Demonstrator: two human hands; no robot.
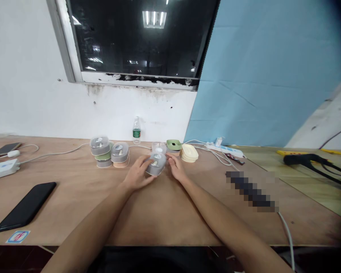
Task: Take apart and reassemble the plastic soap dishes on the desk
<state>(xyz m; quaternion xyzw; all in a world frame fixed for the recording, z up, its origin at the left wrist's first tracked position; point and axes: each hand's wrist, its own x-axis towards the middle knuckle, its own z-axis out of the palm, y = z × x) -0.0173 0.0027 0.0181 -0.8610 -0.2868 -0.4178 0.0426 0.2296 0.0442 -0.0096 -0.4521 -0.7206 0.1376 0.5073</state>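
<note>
A small grey box with a clear lid (157,163) sits tilted between my two hands near the middle of the table. My left hand (138,172) is around its left side, with the fingers over the top edge and the thumb low at the front. At the box's right side is my right hand (176,167), fingers loosely stretched out; whether they touch the box I cannot tell. Just behind the box are clear lids (158,147). A green open box (173,144) and a stack of cream lids (189,152) stand to the right of them.
Stacked lidded boxes (100,148) and another lidded box (120,153) stand to the left. A plastic bottle (136,131) is against the wall. A black phone (27,204), power strips (229,151) and cables lie around the wooden table (170,212).
</note>
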